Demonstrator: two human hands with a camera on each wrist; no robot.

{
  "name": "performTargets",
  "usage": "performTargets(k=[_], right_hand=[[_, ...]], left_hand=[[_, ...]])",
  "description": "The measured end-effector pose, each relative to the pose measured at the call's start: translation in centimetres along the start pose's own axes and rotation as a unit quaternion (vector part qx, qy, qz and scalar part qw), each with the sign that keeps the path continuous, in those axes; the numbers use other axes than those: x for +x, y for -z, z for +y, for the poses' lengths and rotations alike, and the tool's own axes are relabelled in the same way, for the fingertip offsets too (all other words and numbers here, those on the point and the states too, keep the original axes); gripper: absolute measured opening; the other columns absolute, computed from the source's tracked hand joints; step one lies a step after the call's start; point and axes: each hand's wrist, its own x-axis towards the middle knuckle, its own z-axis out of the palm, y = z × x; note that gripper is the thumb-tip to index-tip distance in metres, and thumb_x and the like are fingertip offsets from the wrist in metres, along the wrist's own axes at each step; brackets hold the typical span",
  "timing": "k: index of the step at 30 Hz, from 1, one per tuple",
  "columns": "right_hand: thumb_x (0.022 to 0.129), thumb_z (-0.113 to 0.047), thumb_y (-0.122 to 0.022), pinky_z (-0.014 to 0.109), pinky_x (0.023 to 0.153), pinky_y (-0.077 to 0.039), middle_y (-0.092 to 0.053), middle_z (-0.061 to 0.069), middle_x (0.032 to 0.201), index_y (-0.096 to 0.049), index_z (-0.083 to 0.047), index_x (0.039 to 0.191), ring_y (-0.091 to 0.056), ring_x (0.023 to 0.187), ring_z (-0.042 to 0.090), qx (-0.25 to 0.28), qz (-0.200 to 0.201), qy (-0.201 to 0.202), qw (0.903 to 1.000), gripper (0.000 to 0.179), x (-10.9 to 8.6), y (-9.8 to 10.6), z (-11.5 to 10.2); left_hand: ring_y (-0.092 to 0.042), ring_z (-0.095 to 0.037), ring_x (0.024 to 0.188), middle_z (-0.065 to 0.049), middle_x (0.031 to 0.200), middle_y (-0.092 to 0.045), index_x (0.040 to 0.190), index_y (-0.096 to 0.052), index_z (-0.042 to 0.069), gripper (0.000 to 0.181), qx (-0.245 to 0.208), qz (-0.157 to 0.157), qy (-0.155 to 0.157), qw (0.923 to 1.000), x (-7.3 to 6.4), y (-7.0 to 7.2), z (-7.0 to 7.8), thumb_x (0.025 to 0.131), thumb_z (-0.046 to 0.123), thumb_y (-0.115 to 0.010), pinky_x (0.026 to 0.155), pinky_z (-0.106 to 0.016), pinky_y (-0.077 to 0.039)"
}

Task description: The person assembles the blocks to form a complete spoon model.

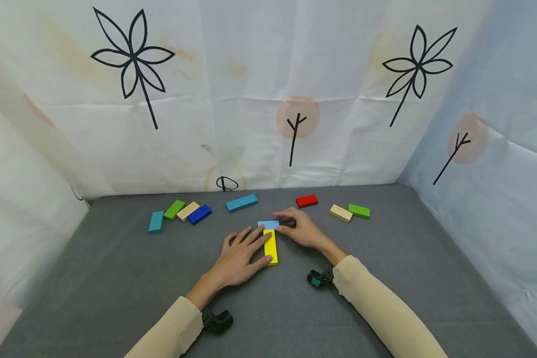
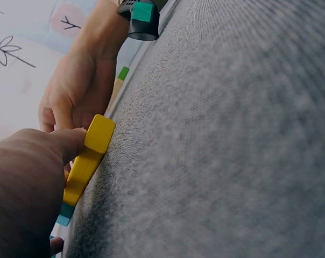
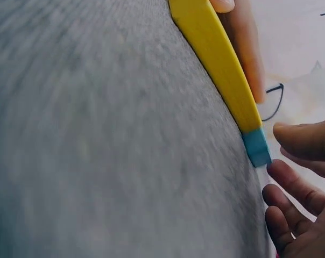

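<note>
A yellow block (image 1: 270, 248) lies lengthwise on the grey cloth, its far end against a light blue block (image 1: 268, 224) set crosswise. My left hand (image 1: 236, 259) rests over the yellow block's left side with fingers spread. Its thumb (image 2: 71, 142) touches the near part of that block, and its index finger reaches the far end. At the light blue block's right end is my right hand (image 1: 302, 228), thumb and index finger apart around the corner. The right wrist view shows a fingertip (image 3: 278, 169) beside the light blue end (image 3: 256, 148); a firm hold is not visible.
Along the back left lie a teal block (image 1: 156, 222), a green block (image 1: 174, 210), a wooden block (image 1: 188, 211) and a dark blue block (image 1: 200, 214). Farther right are a blue block (image 1: 241, 203), a red block (image 1: 306, 200), another wooden block (image 1: 341, 213) and another green block (image 1: 359, 211).
</note>
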Motion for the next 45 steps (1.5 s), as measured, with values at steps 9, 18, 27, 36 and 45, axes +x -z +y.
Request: performTargets(k=[9,18,27,36,45], right_hand=[[0.098,-0.010,-0.069,0.052,0.095,-0.048,-0.063,0.017,0.127,-0.062,0.002,0.136,-0.061,0.115,0.034,0.002,0.073,-0.008,0.9973,0.041,-2.1,3.3,1.5],[0.099,-0.008,-0.066,0.054,0.095,-0.047,-0.061,0.025,0.127,-0.060,0.005,0.136,-0.058,0.115,0.039,0.014,0.159,-0.048,0.9860,0.040,-4.6,7.2,4.4],[0.099,-0.009,-0.067,0.039,0.091,-0.048,-0.060,0.025,0.128,-0.061,0.005,0.136,-0.057,0.114,0.040,-0.026,0.203,-0.075,0.9759,0.040,-6.1,9.6,5.5],[0.099,-0.010,-0.068,0.056,0.097,-0.043,-0.057,0.031,0.129,-0.060,0.008,0.134,-0.052,0.119,0.046,-0.047,0.256,-0.093,0.9609,0.041,-7.5,11.1,7.0],[0.099,-0.015,-0.069,0.062,0.106,-0.036,-0.050,0.033,0.140,-0.052,0.010,0.141,-0.044,0.130,0.049,-0.047,0.255,-0.114,0.9591,0.052,-8.9,11.9,8.8]], left_hand=[[-0.021,-0.035,0.152,0.001,0.168,-0.023,0.159,-0.039,0.025,0.063,-0.007,0.005,-0.006,0.9999,-0.1,0.0,0.1,0.105,0.057,-0.044,0.113,-0.067,-0.013],[-0.022,-0.035,0.152,0.001,0.168,-0.024,0.159,-0.039,0.025,0.062,-0.011,0.005,-0.009,0.9999,-0.2,-0.1,0.1,0.105,0.055,-0.045,0.113,-0.067,-0.014],[-0.021,-0.033,0.152,0.003,0.168,-0.022,0.159,-0.038,0.027,0.063,-0.012,0.002,-0.007,0.9999,-0.2,0.0,0.0,0.104,0.056,-0.045,0.114,-0.066,-0.014],[-0.021,-0.033,0.152,0.003,0.168,-0.021,0.159,-0.037,0.027,0.063,-0.007,0.003,-0.006,1.0000,-0.2,0.0,0.0,0.104,0.057,-0.044,0.113,-0.066,-0.015],[-0.021,-0.032,0.152,0.003,0.168,-0.021,0.159,-0.037,0.027,0.063,-0.008,0.002,-0.006,1.0000,-0.2,0.1,0.0,0.104,0.057,-0.044,0.113,-0.066,-0.015]])
